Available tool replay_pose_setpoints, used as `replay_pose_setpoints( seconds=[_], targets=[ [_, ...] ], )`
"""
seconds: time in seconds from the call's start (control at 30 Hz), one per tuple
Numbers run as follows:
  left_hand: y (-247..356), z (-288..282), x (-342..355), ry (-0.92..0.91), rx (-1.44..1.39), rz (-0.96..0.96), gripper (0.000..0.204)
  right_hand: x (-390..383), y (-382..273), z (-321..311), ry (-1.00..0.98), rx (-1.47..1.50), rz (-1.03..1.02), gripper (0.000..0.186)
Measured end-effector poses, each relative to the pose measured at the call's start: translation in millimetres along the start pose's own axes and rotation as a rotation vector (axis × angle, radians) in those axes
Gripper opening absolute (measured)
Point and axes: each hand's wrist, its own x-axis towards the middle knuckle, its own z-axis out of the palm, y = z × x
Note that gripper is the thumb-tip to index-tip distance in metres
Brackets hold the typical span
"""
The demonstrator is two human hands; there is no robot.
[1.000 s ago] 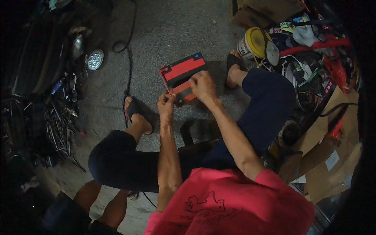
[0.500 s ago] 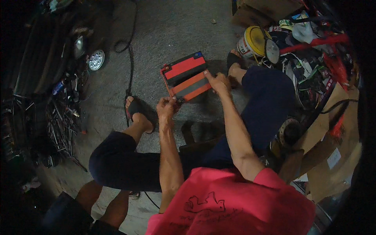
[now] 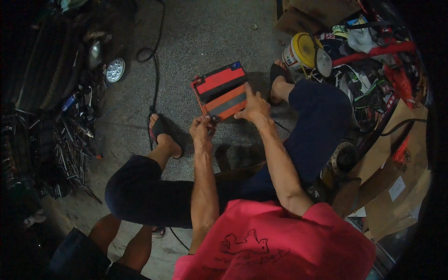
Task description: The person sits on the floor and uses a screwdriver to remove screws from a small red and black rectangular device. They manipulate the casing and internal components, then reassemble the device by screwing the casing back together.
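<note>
Two battery blocks lie side by side on the speckled floor between my feet: a red, black-banded one [image 3: 219, 78] behind, an orange, grey-striped one [image 3: 229, 106] nearer. A thin red lead [image 3: 199, 99] joins their left ends. My left hand [image 3: 202, 129] is closed at the orange block's lower-left terminal; what its fingers pinch is too small to make out. My right hand [image 3: 254, 107] grips the orange block's right end, index finger along the side and thumb at the near edge.
Metal rods [image 3: 70, 163], a round lamp [image 3: 115, 70] and a looped black cable [image 3: 154, 84] lie left. Right are a yellow-lidded bucket [image 3: 301, 50], cardboard [image 3: 387, 210] and piled scrap [image 3: 364, 84]. Another person's legs [image 3: 135, 252] show at lower left.
My right hand has moved right from over the orange block to its right end, uncovering its top. My left hand shifted slightly right, staying at the lower-left corner.
</note>
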Motion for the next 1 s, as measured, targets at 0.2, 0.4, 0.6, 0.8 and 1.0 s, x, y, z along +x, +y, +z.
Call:
replay_pose_setpoints(
  seconds=[0.2, 0.4, 0.6, 0.8, 1.0],
  targets=[
    [-14, -8, 10, -0.141, -0.222, 0.065, 0.012, -2, -9, 18, 0.076, -0.053, -0.064, 0.114],
    [-9, -2, 3, -0.157, -0.237, 0.084, 0.012, 0, -9, 14, 0.053, -0.005, -0.059, 0.116],
    [-1, 2, 0, -0.154, -0.123, 0.092, 0.011, 1, -6, 20, 0.159, -0.056, -0.06, 0.116],
    [0, 3, 3, -0.145, -0.118, 0.114, 0.011, 0, -7, 12, 0.108, -0.009, -0.072, 0.113],
    [9, 18, -3, -0.251, -0.104, 0.075, 0.015, 6, -6, 16, 0.139, -0.049, -0.058, 0.114]
  ],
)
